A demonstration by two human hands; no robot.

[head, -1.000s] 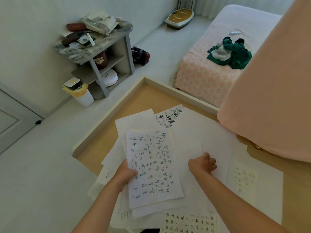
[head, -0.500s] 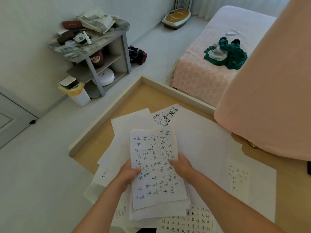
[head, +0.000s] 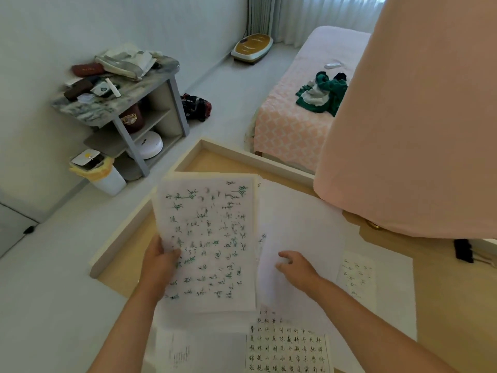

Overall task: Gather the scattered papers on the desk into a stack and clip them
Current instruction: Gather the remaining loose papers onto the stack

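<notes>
My left hand (head: 158,265) grips the left edge of a thin stack of papers (head: 212,238), its top sheet covered in green handwriting, lifted off the desk (head: 204,162). My right hand (head: 297,267) hovers with loosely curled fingers over a blank white sheet (head: 301,227) to the right; whether it pinches that sheet is unclear. More sheets lie flat: one with a black character grid (head: 287,348) near me, one with faint writing (head: 356,275) at right. A black binder clip (head: 463,250) lies at the desk's right edge.
A pink cloth-covered shape (head: 414,125) looms over the desk's right side. The wooden desk has a raised pale rim. Beyond it stand a bed (head: 290,130), a cluttered grey shelf (head: 118,103) and a small bin (head: 99,170).
My left hand has raised the handwritten stack up off the desk. My right hand let go of its right edge and moved right onto the blank sheet.
</notes>
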